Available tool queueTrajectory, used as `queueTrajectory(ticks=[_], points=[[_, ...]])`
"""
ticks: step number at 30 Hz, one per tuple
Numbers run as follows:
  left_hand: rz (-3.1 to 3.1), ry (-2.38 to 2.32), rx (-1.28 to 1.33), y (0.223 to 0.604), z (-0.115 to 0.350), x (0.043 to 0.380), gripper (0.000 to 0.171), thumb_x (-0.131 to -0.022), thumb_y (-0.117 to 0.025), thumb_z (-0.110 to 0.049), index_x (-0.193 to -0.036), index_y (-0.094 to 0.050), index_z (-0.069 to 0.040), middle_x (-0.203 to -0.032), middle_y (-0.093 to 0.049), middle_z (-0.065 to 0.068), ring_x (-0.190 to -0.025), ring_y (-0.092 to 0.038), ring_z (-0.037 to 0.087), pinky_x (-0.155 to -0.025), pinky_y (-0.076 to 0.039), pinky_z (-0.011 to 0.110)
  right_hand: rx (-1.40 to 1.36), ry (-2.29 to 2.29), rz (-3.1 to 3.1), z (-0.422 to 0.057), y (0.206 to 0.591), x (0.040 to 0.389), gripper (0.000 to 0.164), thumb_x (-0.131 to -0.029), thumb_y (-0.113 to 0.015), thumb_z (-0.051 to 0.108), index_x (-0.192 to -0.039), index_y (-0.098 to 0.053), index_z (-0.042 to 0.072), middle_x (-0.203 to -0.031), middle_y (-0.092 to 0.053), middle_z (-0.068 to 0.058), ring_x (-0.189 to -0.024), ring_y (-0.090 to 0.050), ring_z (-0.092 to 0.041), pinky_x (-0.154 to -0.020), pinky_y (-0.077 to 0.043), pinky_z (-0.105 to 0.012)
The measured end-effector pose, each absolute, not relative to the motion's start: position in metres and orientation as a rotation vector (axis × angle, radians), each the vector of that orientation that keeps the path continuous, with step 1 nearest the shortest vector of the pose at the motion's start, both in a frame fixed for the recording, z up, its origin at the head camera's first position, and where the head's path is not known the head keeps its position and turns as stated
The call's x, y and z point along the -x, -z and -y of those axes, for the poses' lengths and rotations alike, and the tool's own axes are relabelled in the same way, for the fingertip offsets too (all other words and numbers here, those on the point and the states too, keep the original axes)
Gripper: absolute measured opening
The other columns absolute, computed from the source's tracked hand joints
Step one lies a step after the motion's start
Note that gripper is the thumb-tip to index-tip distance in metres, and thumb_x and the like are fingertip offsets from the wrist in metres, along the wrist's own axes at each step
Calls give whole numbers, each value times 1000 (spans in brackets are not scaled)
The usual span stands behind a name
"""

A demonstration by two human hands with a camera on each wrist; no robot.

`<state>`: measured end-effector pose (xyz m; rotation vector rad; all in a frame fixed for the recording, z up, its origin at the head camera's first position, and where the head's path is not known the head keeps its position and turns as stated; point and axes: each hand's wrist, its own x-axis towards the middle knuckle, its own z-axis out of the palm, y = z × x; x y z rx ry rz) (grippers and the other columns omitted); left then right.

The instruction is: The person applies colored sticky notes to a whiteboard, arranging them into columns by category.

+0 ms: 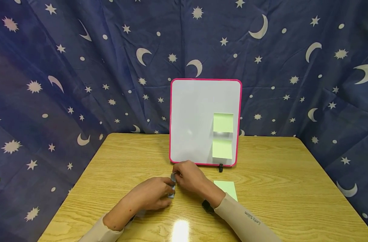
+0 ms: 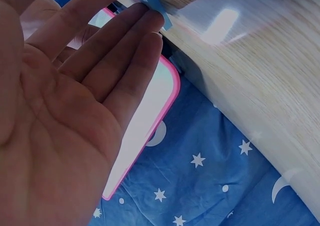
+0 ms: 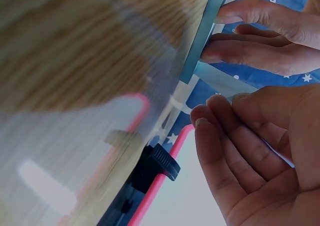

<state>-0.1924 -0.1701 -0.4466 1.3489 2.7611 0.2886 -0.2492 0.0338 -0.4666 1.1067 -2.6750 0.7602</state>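
A small pad of blue sticky notes lies on the table between the two hands, near the foot of the whiteboard. My left hand rests its fairly straight fingers on the pad; in the left wrist view those fingertips touch its blue edge. The right hand pinches the far end of the top blue sheet. Lifted off the pad, that sheet slants up to the right thumb and fingers in the right wrist view. The left hand partly hides the pad in the head view.
A pink-framed whiteboard stands upright at the back, with an upper green sticky note and a lower green sticky note on its right side. A black clip is at its bottom edge. Pale green paper lies beside the right forearm.
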Motion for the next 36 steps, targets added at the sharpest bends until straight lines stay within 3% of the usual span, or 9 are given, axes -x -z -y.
queueTrajectory(ticks=[16, 25, 36], points=[[-2771, -281, -1365, 447, 170, 193, 10, -94, -78, -22, -101, -81, -15, -123, -71, 1, -108, -70, 11, -88, -58, 29, -1105, -816, 2651, -35, 465, 250, 12, -95, -72, 4, -89, -77, 11, -84, -72, 5, -70, -57, -5, -66, -50, -19], [-2755, -302, -1357, 447, 171, 194, 4, -93, -80, -22, -94, -79, -18, -101, -64, -8, -85, -58, 1, -76, -52, 21, -1146, -854, 2649, -34, 466, 249, 11, -91, -75, 3, -86, -75, 13, -81, -71, 5, -70, -57, -3, -63, -49, -18], [-2762, -297, -1363, 448, 170, 194, 5, -94, -80, -23, -94, -79, -18, -99, -63, -9, -83, -56, 0, -74, -51, 20, -1157, -795, 2674, -32, 468, 249, 9, -91, -77, 5, -86, -76, 13, -82, -73, 5, -70, -59, -1, -63, -48, -15]])
